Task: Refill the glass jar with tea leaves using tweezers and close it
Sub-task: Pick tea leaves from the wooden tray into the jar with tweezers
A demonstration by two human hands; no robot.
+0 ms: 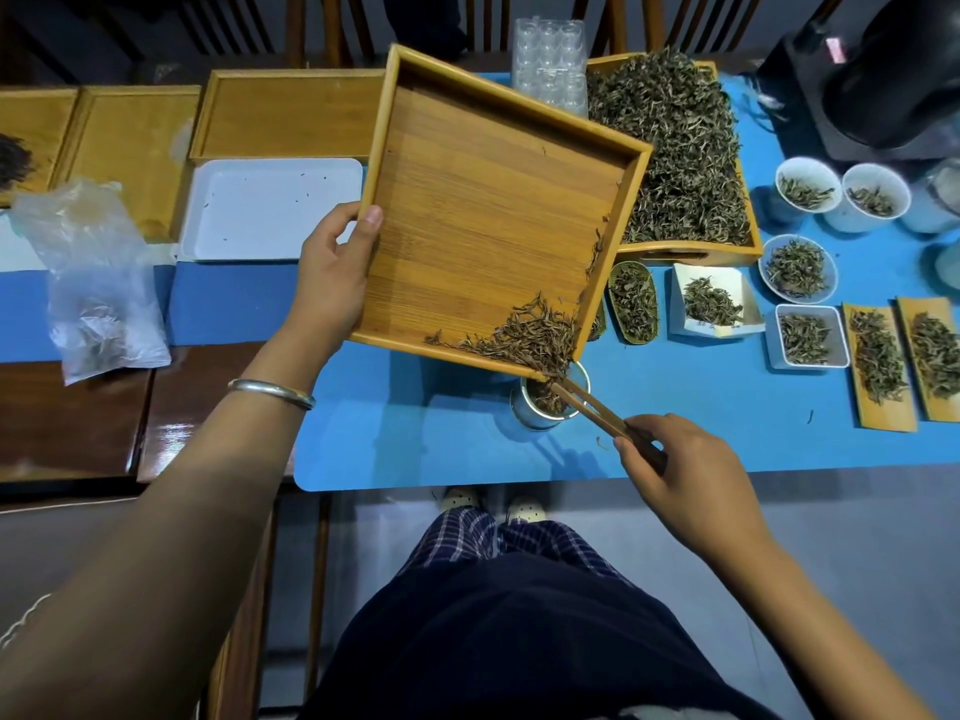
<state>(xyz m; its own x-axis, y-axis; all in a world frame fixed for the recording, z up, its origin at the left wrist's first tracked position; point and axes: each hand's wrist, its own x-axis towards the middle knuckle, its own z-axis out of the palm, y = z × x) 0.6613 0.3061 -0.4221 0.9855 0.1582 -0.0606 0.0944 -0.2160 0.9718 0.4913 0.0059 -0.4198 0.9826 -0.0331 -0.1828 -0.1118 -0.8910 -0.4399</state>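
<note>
My left hand (332,275) grips the left edge of a square bamboo tray (483,200), tilted so its lower right corner hangs over the glass jar (535,407). Brown tea leaves (524,337) are heaped in that low corner, right above the jar's mouth. The jar stands upright on the blue mat, partly hidden by the tray, and holds some leaves. My right hand (680,475) pinches wooden tweezers (592,407), whose tips reach the tray's corner at the jar's rim. No lid can be seen.
A big wooden box of tea leaves (675,153) stands behind the tray. Cups, dishes and bamboo scoops of leaves (800,304) fill the mat's right side. A white tray (270,210), a plastic bag (98,288) and clear plastic cups (550,59) lie left and behind.
</note>
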